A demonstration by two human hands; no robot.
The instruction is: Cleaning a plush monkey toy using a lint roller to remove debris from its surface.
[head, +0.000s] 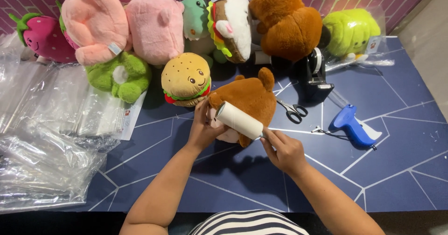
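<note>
Centre of frame: brown plush toy (pixel 249 102) lies on the dark blue table (pixel 401 169), ears toward the top of the frame. A white lint roller (pixel 239 120) rests across its lower part, angled from upper left to lower right.

Left hand (pixel 201 128): closed on the toy's left edge, fingers wrapped against the plush, just beside the roller's upper end.

Right hand (pixel 284 152): fingers pinched together on the roller's handle at its lower right end, just below the toy.

Just left of the brown toy: burger plush (pixel 185 79), touching or nearly so. Further left, a green ring-shaped plush (pixel 119 76).

Across the top of the frame: a row of plush toys against a pink wall, with a strawberry plush (pixel 42 37) far left and a lime-green plush in a clear bag (pixel 351 32) upper right.

Right of the toy: black-handled scissors (pixel 292 111), a black tape dispenser (pixel 317 74) above them, a blue tagging gun (pixel 351 125) further right.

Left side of frame: pile of clear plastic bags (pixel 44 137)
</note>
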